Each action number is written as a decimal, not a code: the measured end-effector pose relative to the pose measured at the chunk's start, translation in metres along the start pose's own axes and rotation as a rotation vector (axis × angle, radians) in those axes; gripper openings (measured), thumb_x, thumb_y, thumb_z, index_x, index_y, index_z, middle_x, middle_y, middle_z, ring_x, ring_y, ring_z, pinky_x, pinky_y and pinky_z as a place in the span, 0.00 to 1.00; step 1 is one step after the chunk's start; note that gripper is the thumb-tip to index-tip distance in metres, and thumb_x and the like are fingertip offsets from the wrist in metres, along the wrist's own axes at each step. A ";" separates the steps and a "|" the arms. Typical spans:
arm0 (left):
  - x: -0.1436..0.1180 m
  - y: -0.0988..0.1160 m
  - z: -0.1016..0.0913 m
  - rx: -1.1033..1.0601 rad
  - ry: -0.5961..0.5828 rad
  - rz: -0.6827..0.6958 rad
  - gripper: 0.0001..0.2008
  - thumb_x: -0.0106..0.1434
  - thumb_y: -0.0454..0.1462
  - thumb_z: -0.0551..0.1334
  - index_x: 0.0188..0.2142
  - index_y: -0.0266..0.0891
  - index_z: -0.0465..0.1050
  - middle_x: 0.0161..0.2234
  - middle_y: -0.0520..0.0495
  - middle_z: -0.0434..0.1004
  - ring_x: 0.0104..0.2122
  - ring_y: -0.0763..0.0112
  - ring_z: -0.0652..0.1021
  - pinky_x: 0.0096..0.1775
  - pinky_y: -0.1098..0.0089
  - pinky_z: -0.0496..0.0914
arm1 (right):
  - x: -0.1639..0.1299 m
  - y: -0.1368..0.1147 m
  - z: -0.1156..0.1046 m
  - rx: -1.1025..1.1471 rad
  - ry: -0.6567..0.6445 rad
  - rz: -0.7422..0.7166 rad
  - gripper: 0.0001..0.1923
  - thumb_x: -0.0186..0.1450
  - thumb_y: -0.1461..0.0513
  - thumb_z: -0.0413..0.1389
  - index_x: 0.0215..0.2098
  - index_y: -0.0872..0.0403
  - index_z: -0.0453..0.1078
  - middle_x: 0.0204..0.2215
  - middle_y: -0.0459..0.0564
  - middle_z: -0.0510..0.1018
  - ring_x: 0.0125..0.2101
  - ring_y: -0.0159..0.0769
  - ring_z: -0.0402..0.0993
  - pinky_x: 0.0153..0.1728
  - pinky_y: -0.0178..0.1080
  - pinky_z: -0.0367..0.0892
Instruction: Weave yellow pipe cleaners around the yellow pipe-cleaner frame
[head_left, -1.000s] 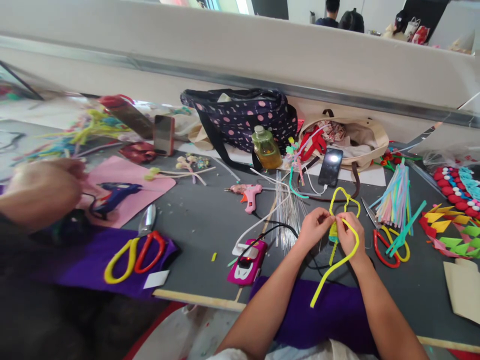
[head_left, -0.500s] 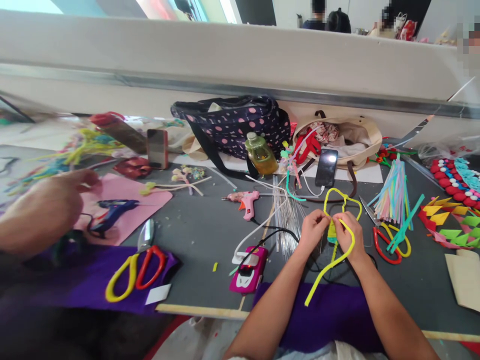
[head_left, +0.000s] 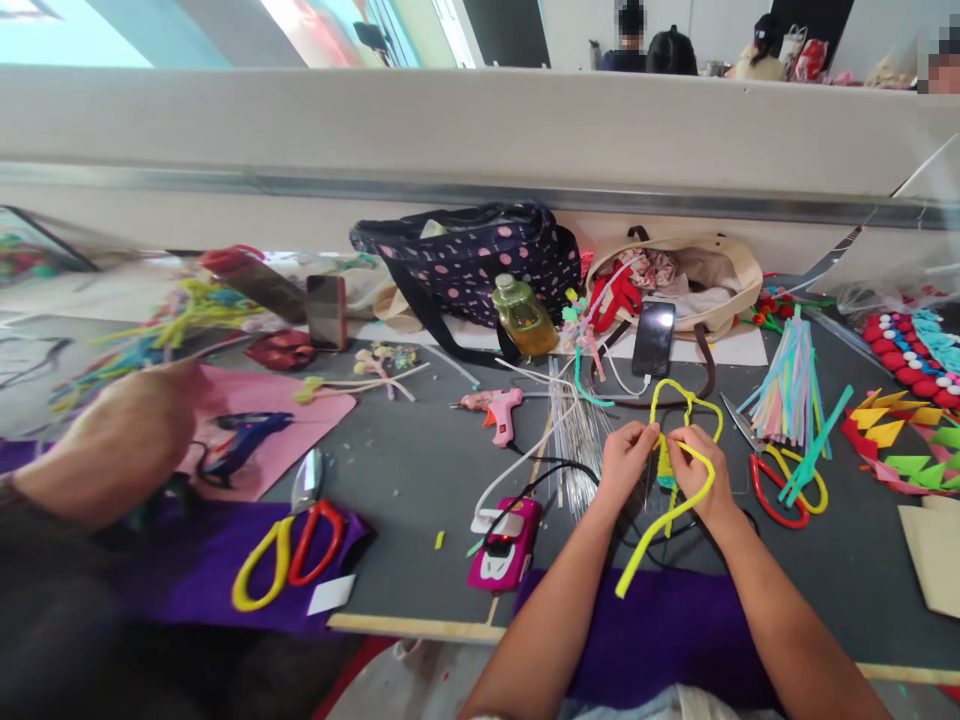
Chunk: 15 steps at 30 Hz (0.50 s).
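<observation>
— Across the grey tabletop point(head_left: 405, 470), what lies about?

— Clutter everywhere. At 12 o'clock from the hands a phone point(head_left: 653, 338) leans by a cream tote bag point(head_left: 720, 275); at 11 a dark polka-dot bag point(head_left: 480, 255) and a yellow bottle point(head_left: 523, 315). A pink glue gun point(head_left: 499, 410) sits at 10, a pink power strip point(head_left: 504, 540) at 8, red-and-yellow scissors point(head_left: 787, 485) at 3, with a fan of pastel strips point(head_left: 787, 385) above them.

— And the hands?

— The left hand point(head_left: 626, 465) and right hand point(head_left: 697, 475) meet at the middle; the fingers of both pinch a yellow pipe cleaner point(head_left: 667, 515), which loops up behind them and trails down toward 7 o'clock over purple felt point(head_left: 675, 625).

— Farther off?

— At 9 o'clock a second pair of scissors point(head_left: 289, 545) lies on more purple felt; a blue glue gun point(head_left: 240, 440) rests on pink paper point(head_left: 300, 415). Another person's hand point(head_left: 112, 450) hovers there, blurred. A pale low wall point(head_left: 480, 130) runs behind the tabletop, and beyond it other people sit.
</observation>
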<state>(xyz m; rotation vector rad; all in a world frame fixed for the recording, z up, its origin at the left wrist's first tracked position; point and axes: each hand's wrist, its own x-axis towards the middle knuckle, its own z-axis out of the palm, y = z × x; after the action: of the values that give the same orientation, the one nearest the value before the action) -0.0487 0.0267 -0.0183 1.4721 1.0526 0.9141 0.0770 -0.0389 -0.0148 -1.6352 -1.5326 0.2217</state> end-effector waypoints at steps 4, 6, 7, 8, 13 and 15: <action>0.002 -0.004 -0.002 -0.024 -0.052 -0.019 0.23 0.59 0.52 0.59 0.18 0.39 0.61 0.18 0.54 0.59 0.22 0.75 0.61 0.25 0.72 0.55 | 0.001 0.000 0.000 0.021 -0.003 0.004 0.09 0.68 0.62 0.49 0.31 0.51 0.68 0.28 0.48 0.72 0.31 0.35 0.70 0.34 0.35 0.64; 0.002 -0.005 -0.003 -0.024 -0.060 -0.024 0.23 0.59 0.52 0.58 0.18 0.38 0.61 0.19 0.54 0.60 0.22 0.75 0.61 0.25 0.72 0.55 | 0.001 0.000 0.000 0.034 -0.004 0.004 0.09 0.68 0.62 0.49 0.31 0.51 0.68 0.28 0.47 0.72 0.31 0.35 0.70 0.34 0.35 0.64; 0.002 -0.005 -0.003 -0.019 -0.055 -0.023 0.23 0.60 0.51 0.58 0.18 0.38 0.61 0.19 0.54 0.60 0.22 0.75 0.61 0.25 0.72 0.56 | 0.001 0.001 0.000 0.030 -0.005 0.003 0.09 0.68 0.62 0.49 0.31 0.51 0.68 0.28 0.47 0.72 0.31 0.35 0.70 0.33 0.35 0.64; 0.002 -0.005 -0.003 -0.014 -0.046 -0.018 0.23 0.60 0.51 0.58 0.17 0.38 0.61 0.18 0.54 0.60 0.22 0.75 0.61 0.25 0.72 0.56 | 0.001 0.001 0.001 0.023 -0.007 0.003 0.09 0.68 0.62 0.48 0.31 0.51 0.68 0.28 0.47 0.72 0.31 0.35 0.70 0.33 0.35 0.64; 0.001 -0.003 -0.002 -0.021 -0.034 -0.012 0.22 0.60 0.50 0.59 0.16 0.39 0.61 0.18 0.54 0.60 0.21 0.75 0.62 0.25 0.72 0.57 | 0.000 0.000 0.001 0.026 -0.010 0.046 0.10 0.68 0.61 0.48 0.31 0.52 0.68 0.28 0.47 0.72 0.28 0.34 0.69 0.31 0.35 0.64; 0.001 -0.001 -0.003 -0.050 -0.070 -0.020 0.23 0.59 0.50 0.59 0.16 0.38 0.61 0.18 0.53 0.61 0.21 0.75 0.63 0.26 0.71 0.57 | 0.000 -0.002 0.000 0.082 -0.011 0.072 0.10 0.68 0.60 0.48 0.31 0.52 0.68 0.28 0.47 0.72 0.27 0.33 0.69 0.30 0.34 0.64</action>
<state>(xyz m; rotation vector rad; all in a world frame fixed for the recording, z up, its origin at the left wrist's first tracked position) -0.0508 0.0289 -0.0190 1.4393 0.9850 0.8627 0.0756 -0.0392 -0.0140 -1.6288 -1.4551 0.3288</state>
